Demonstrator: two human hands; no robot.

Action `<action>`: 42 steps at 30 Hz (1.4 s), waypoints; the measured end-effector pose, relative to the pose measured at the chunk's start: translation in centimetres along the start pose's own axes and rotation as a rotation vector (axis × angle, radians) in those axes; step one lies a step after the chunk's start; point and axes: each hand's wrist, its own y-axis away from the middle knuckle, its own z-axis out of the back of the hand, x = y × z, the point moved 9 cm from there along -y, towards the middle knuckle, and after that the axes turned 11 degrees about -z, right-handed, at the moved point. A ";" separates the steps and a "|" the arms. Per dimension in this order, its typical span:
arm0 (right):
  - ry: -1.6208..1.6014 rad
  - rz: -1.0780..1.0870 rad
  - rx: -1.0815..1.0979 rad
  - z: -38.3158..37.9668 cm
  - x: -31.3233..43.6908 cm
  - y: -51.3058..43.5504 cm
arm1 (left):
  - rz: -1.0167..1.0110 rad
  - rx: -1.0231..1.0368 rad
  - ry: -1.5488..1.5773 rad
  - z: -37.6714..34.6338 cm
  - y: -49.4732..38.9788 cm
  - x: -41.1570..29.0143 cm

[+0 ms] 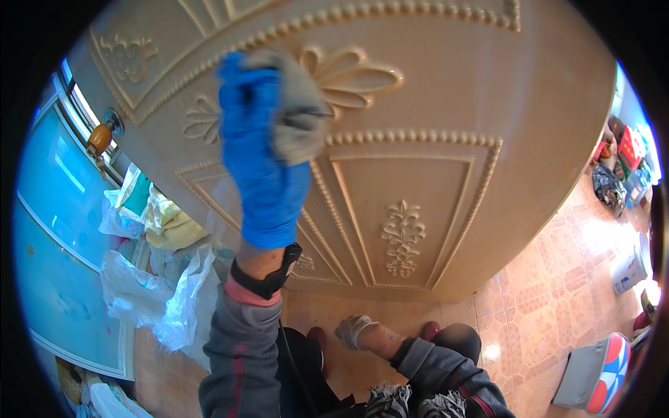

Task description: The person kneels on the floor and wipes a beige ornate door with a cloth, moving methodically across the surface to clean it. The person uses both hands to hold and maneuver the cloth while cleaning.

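My left hand, in a blue rubber glove, grips a folded grey cloth over the upper part of a beige wooden door. Motion blurs the fingers and the cloth. Carved petals and beaded mouldings stand out in relief around them. Lower down, a raised panel bears a floral carving. My right hand hangs low near my knees, in a thin whitish glove and apart from the door. Its fingers are too small and too covered to read.
A door knob with keys juts out at the left edge. Plastic bags and yellow cloth lie beside a blue panelled door. On the tiled floor at right are a white bucket and a stool with a coloured seat.
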 end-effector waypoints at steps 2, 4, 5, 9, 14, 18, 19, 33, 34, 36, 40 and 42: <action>0.013 -0.017 0.017 -0.3 -0.2 0.5 | 0.110 -0.041 -0.352 -1.6 0.2 -0.6; -0.003 -0.045 -0.022 -0.1 -0.4 1.0 | 0.519 -0.160 0.082 -2.7 3.3 0.7; -0.011 -0.048 -0.028 -0.1 -0.2 1.4 | 0.529 -0.135 0.088 -3.2 4.1 0.1; 0.018 0.037 0.001 -0.3 0.4 2.1 | 0.320 0.109 -0.345 -3.7 7.7 -2.6; -0.018 0.053 0.008 0.0 0.2 2.9 | 0.121 0.375 -0.479 -6.2 15.7 -5.8; 0.004 -0.012 0.044 -0.4 0.0 3.0 | 0.199 0.511 -0.327 -7.7 23.4 -7.6; 0.032 -0.033 0.048 -0.5 -0.1 2.9 | 0.206 0.544 -0.307 -8.1 25.1 -8.0; 0.048 0.019 -0.012 -1.8 0.9 1.8 | 0.736 0.636 0.301 -6.8 29.3 -10.3; 0.056 0.004 -0.009 -1.8 0.8 1.8 | 1.017 0.620 0.468 -6.4 31.0 -9.5; 0.044 0.046 0.000 -1.7 1.2 1.8 | 1.302 0.557 0.598 -5.5 33.2 -8.8; -0.032 0.017 0.031 -1.9 1.3 1.8 | 1.711 0.273 0.607 -4.9 40.1 -8.7; -0.010 0.004 0.035 -2.4 1.8 1.6 | 1.928 0.160 0.668 -5.4 44.4 -10.8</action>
